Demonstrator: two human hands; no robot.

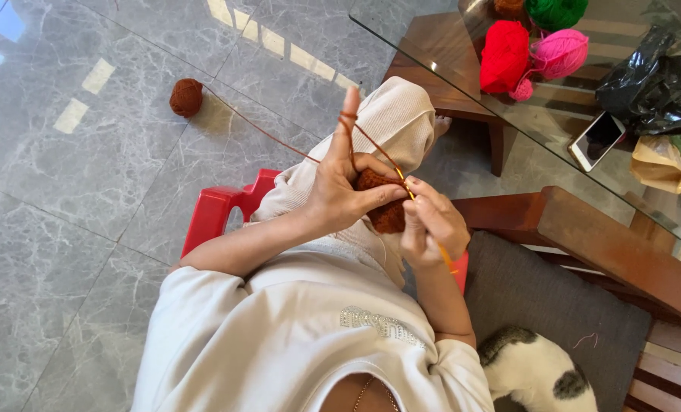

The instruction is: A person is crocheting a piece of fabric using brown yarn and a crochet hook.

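Over the lap, mid-frame: both hands closed on a small rust-brown crocheted yarn piece (384,206).

Far left on the grey marble floor (66,214) sits a rust-brown yarn ball (185,97); its thin brown strand (264,131) runs right, up to the left hand (340,191). Left index finger (348,122) is straight up with the strand wrapped round it near the tip; thumb and other fingers are curled narrow, pinching the crocheted piece. Right hand (428,225), touching the piece's right edge, has fingers shut tight round a thin yellow crochet hook (424,221), whose tip is at the piece and whose tail pokes out below the hand. Person sits on a red plastic stool (218,210). Further right: glass-topped table (432,46) with red, pink and green yarn balls (531,46), a white smartphone (596,140), a black plastic bag (653,84).
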